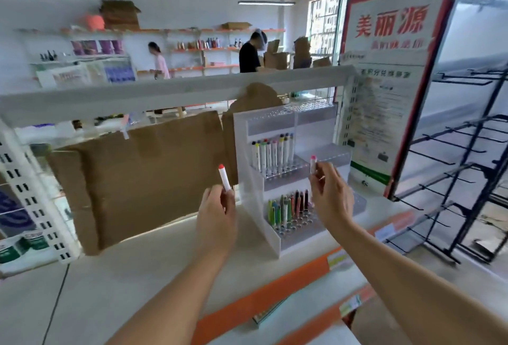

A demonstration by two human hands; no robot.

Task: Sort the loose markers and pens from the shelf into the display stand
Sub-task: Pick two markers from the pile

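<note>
Right hand (331, 197) pinching white pink-capped marker (312, 164) upright, cap up, just above and right of clear acrylic tiered display stand's (248, 179) middle row. Left hand (217, 218) farther left, gripping white red-capped marker (224, 179), tilted.

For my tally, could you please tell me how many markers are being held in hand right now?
2: a red-capped marker in the left hand, a pink-capped marker in the right hand.
</note>
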